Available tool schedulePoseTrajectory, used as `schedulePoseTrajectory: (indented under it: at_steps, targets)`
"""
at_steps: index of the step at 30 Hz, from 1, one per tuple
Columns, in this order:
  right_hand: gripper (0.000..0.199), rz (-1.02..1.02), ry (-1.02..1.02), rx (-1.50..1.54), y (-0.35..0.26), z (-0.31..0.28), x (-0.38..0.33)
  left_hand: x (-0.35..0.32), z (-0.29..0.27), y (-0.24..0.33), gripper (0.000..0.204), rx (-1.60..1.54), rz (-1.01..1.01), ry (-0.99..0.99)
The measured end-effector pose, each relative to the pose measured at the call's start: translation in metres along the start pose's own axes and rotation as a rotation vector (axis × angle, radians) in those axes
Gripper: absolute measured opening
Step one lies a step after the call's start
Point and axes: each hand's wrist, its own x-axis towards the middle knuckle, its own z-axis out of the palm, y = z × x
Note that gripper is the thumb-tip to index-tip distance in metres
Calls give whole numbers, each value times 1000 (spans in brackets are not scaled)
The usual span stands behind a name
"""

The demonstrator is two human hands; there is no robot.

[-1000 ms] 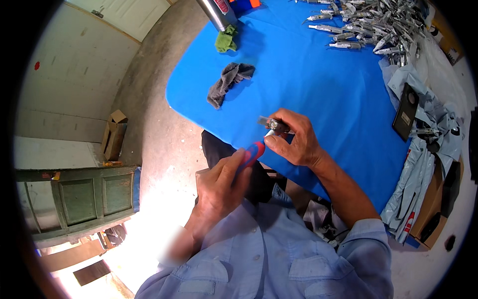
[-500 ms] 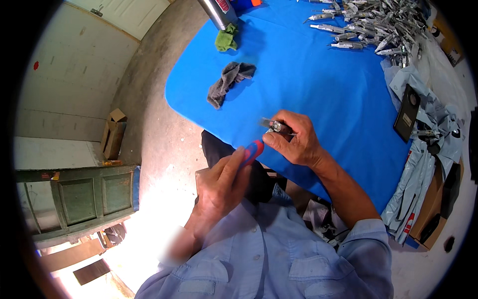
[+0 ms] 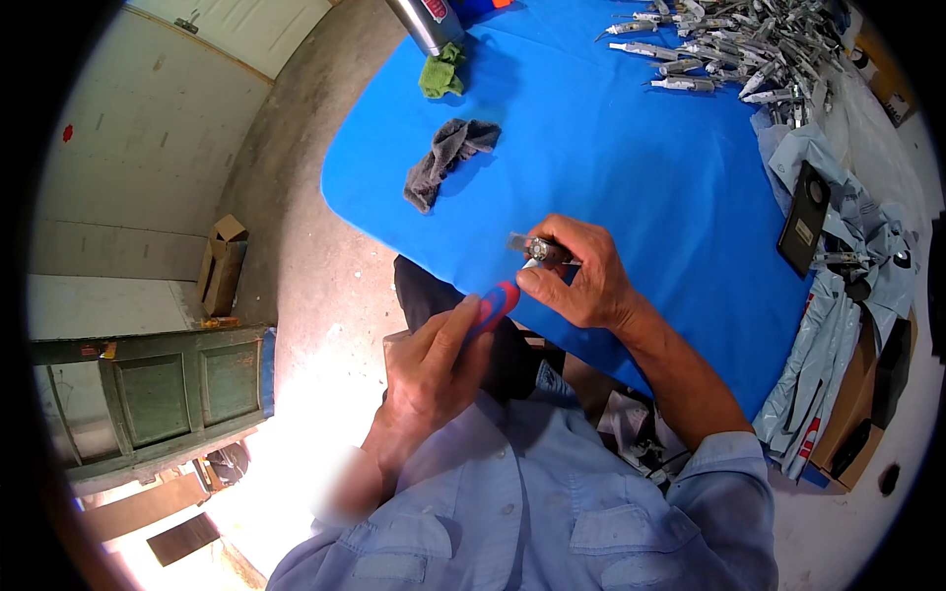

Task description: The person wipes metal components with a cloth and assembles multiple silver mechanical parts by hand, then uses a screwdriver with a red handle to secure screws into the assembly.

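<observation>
My left hand point(image 3: 426, 369) is closed around a tool with a rounded red-and-blue handle point(image 3: 498, 303); its lower part is hidden in the palm. In my right hand point(image 3: 583, 276), thumb and fingers pinch a small grey-and-silver cylindrical part point(image 3: 544, 250), with a thin clear or metallic piece point(image 3: 516, 240) sticking out to the left. The red end of the handle sits close below the part, beside my right thumb; whether they touch I cannot tell. Both hands are over the near edge of the blue-covered table point(image 3: 631, 177).
A crumpled dark grey cloth point(image 3: 448, 163), a green cloth point(image 3: 441, 73) and a metal bottle point(image 3: 424, 24) lie ahead to the left. Several slim grey-and-white parts point(image 3: 739, 49) are heaped far right. A black phone-like slab point(image 3: 805, 209) and grey plastic bags point(image 3: 818, 364) lie at right.
The hands hold almost the same pose. The thin piece on the cylindrical part shows more sharply, and the view has shifted slightly.
</observation>
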Motion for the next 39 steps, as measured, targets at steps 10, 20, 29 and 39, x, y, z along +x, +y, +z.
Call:
schedulePoseTrajectory:
  at_steps: [10, 20, 29, 39]
  targets:
    - [29, 20, -10, 6, -1, 2, 0, 0, -2, -5, 44, 16, 4, 6]
    - [33, -15, -3, -16, 1, 0, 0, -2, 0, -4, 45, -13, -3, 9]
    - [31, -31, -20, -30, 1, 1, 0, 1, -4, -4, 44, -4, 5, -10]
    - [27, 1, -22, -15, 1, -1, -1, 1, -10, -5, 45, -59, -29, -26]
